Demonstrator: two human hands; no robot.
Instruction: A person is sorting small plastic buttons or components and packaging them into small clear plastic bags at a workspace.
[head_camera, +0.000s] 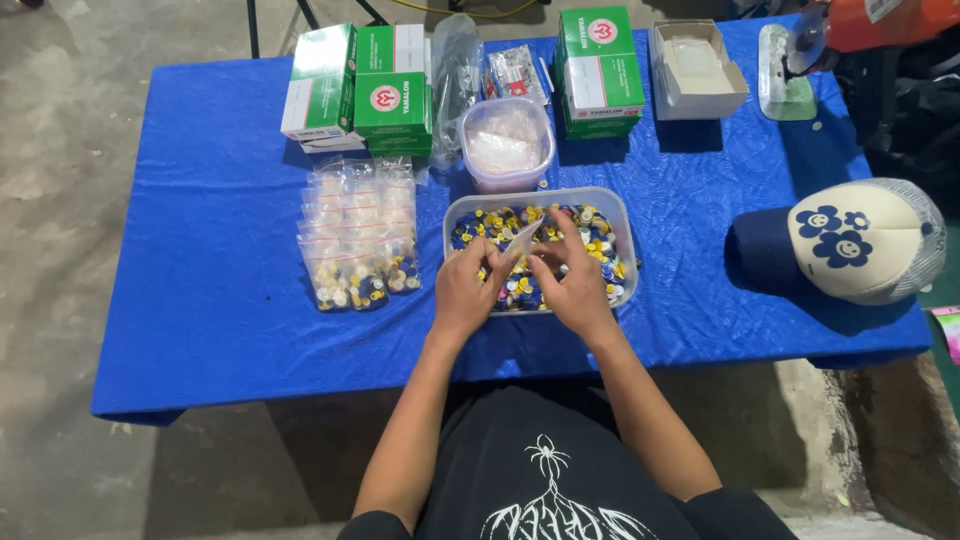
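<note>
My left hand (468, 288) pinches a small clear plastic bag (522, 236) over a clear tub (618, 212) filled with small yellow, blue and white caps. My right hand (572, 276) is beside it above the same tub, fingers curled at the bag's edge and over the caps. Whether the right hand holds a cap is hidden by its fingers. Both hands are close together, almost touching.
Rows of filled small bags (358, 238) lie left of the tub. Behind stand green-and-white boxes (392, 92), a lidded tub of empty bags (506, 142), an open white box (695, 68) and a cap with flowers (862, 240) at right. A blue cloth (210, 250) covers the table.
</note>
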